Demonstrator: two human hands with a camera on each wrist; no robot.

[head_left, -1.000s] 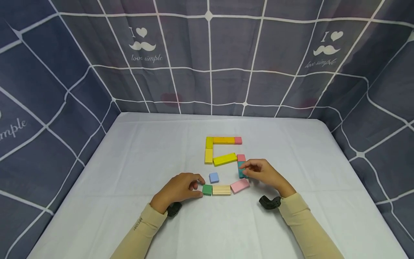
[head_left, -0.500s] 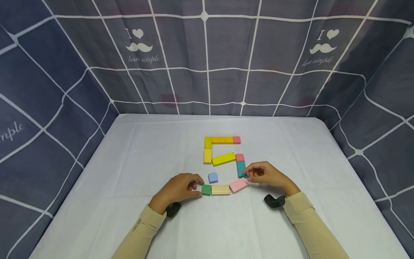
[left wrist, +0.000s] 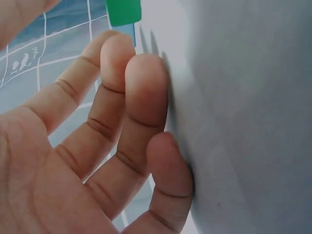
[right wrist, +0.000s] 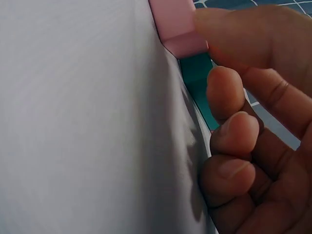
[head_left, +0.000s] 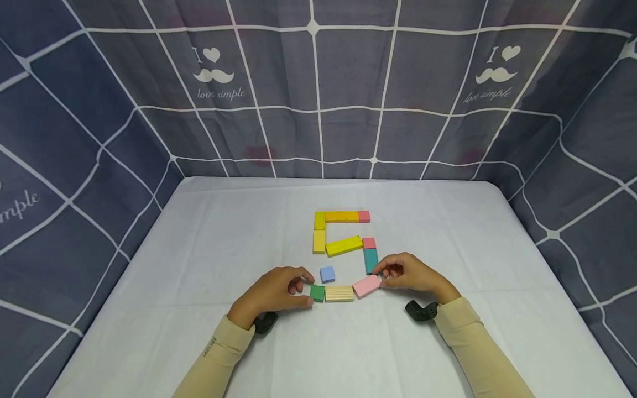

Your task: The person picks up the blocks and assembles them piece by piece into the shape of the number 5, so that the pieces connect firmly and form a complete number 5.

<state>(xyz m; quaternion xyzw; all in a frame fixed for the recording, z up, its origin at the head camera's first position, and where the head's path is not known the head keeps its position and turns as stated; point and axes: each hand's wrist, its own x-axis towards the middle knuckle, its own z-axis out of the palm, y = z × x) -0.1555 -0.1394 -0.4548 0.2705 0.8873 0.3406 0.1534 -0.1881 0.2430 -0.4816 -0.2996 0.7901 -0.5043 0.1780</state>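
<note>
My left hand (head_left: pixel 273 290) lies beside the green block (head_left: pixel 317 293), its thumb and index finger at that block's left corners and the other fingers loosely bent. In the left wrist view the green block (left wrist: pixel 124 11) shows just beyond the fingertips. With thumb and index finger, my right hand (head_left: pixel 410 272) pinches the right end of a pink block (head_left: pixel 366 286). The right wrist view has the thumb (right wrist: pixel 234 31) against the pink block's side, the other fingers curled. Behind it a teal block (head_left: pixel 370 260) reaches back to a small red-pink block (head_left: pixel 369 242).
A ridged wooden block (head_left: pixel 339 293) sits between green and pink. A blue block (head_left: pixel 327 274) lies apart behind it. Farther back, yellow blocks (head_left: pixel 343 246) and a small red-pink one (head_left: pixel 364 216) form an angular outline on the white cloth (head_left: pixel 239 232). A grid-patterned curtain (head_left: pixel 278 132) surrounds the table.
My right hand has left the teal block's side and come slightly nearer to the pink block's right end. The left hand and the blocks stay nearly where they were.
</note>
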